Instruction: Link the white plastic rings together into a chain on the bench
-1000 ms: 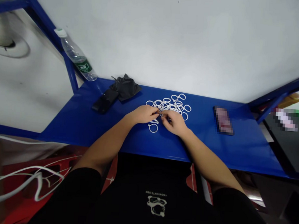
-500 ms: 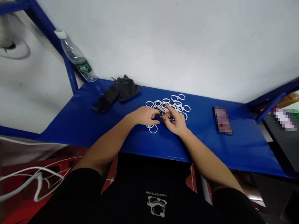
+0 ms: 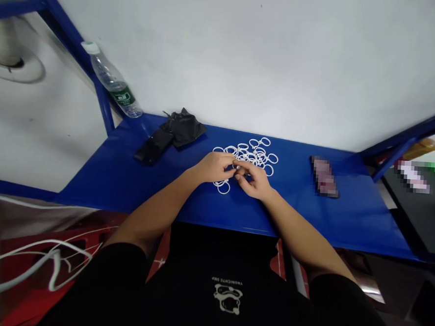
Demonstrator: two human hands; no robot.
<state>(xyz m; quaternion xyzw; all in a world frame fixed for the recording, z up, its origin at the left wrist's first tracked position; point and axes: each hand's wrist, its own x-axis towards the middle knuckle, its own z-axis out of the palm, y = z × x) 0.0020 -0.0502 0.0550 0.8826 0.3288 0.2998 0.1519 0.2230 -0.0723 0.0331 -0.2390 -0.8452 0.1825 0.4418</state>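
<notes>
A pile of thin white plastic rings (image 3: 257, 157) lies on the blue tabletop, some joined in pairs by small knobs. My left hand (image 3: 214, 167) is closed in a pinch at the near left of the pile. Facing it, my right hand (image 3: 254, 179) has its fingers curled in, and the fingertips of both hands meet. A bit of white ring (image 3: 238, 167) shows between them, mostly hidden by the fingers. Below my left hand, another white ring (image 3: 224, 187) lies on the table, partly covered.
A black plastic bag (image 3: 183, 127) and a flat black object (image 3: 154, 147) lie at left, near a leaning water bottle (image 3: 113, 84). On the right is a pixelated phone-like object (image 3: 325, 176). The blue table (image 3: 295, 212) meets a white wall behind.
My right index finger, stretched out over the pile before, has bent down toward the left fingertips. Both hands have come closer together. The pile looks the same.
</notes>
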